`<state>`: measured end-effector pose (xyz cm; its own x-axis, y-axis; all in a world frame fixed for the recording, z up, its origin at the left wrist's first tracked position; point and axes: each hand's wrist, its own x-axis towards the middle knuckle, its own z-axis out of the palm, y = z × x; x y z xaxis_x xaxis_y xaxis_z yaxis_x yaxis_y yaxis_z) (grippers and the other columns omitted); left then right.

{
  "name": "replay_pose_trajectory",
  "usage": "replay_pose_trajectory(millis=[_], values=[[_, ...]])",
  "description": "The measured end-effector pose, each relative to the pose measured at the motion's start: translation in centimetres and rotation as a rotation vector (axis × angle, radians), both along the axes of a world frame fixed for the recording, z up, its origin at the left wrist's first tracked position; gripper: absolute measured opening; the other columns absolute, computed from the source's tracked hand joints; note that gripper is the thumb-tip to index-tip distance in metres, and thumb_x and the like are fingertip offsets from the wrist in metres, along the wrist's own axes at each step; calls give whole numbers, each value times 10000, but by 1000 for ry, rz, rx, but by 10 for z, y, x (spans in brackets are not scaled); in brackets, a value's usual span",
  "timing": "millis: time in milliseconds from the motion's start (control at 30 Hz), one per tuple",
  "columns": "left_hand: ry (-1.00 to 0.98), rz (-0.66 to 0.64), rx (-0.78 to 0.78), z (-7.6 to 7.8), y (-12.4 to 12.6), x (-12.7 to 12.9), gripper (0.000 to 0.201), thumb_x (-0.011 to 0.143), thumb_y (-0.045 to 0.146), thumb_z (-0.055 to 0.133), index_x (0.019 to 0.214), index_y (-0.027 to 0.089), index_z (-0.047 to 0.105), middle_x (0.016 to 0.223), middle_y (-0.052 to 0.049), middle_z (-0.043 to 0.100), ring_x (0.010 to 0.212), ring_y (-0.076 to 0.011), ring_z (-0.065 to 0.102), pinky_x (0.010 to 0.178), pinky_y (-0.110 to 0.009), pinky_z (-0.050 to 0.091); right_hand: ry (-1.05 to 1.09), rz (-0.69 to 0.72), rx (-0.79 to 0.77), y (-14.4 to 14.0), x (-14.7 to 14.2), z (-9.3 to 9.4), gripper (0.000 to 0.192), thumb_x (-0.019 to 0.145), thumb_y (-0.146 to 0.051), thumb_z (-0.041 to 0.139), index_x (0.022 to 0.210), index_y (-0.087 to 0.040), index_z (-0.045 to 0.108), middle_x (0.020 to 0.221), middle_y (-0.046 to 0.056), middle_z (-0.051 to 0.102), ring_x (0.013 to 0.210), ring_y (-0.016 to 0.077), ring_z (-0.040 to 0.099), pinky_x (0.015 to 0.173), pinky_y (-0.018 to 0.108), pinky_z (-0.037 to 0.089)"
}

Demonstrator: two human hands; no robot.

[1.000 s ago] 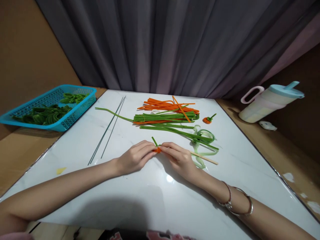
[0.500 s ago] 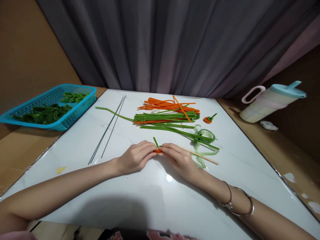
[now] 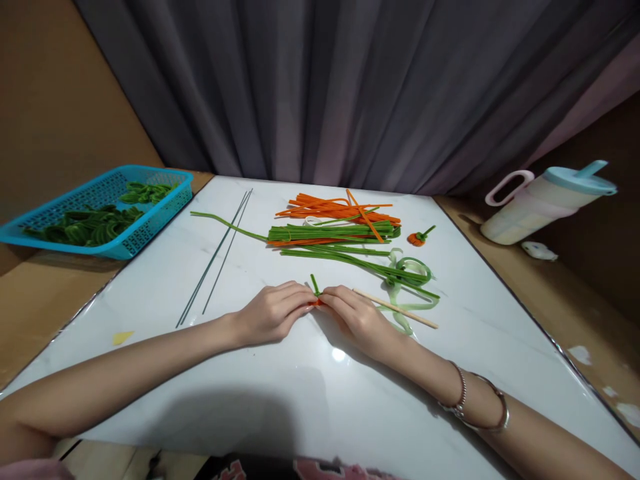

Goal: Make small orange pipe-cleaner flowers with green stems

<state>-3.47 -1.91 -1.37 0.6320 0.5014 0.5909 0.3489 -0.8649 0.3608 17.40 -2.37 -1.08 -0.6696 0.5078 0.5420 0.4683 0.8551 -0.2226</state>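
My left hand [image 3: 273,313] and my right hand [image 3: 356,317] meet fingertip to fingertip on the white table [image 3: 320,393]. Between them they pinch a small orange pipe-cleaner piece with a short green stem [image 3: 315,291] sticking up. A thin wooden stick [image 3: 400,310] lies just right of my right hand, apart from it. Behind the hands lie a bundle of green pipe cleaners [image 3: 330,235] and a bundle of orange pipe cleaners [image 3: 340,209]. A finished small orange piece with a green stem [image 3: 418,237] sits at the far right of them.
A blue plastic basket [image 3: 95,213] with green pipe-cleaner shapes stands at the left. Thin green wires [image 3: 220,253] lie left of centre. Pale green ribbon loops [image 3: 407,273] rest by the stick. A lidded jug [image 3: 540,203] lies at the right. A grey curtain hangs behind.
The wooden stick has come clear of my right hand and now lies fully on the table. Both hands stay pinched on the small orange piece, barely moved.
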Motion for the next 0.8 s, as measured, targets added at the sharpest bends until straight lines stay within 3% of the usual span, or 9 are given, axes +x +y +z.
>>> replay_pose_trajectory(millis=[433,800], values=[[12,47,-26,0,-1,0,90,882,119,466,933,149,532,766,-52,635,675,-147,572,593,-260,492,-319,43,227,-4,0,8,297,925,-62,313,919,-49,610,880,155,600,779,206,537,562,307,491],[30,30,-25,0,0,1,83,873,99,457,867,153,520,765,-54,631,684,-145,565,597,-252,481,-360,84,320,-1,-1,13,303,912,-40,312,854,-54,609,796,129,569,700,189,485,488,286,425]])
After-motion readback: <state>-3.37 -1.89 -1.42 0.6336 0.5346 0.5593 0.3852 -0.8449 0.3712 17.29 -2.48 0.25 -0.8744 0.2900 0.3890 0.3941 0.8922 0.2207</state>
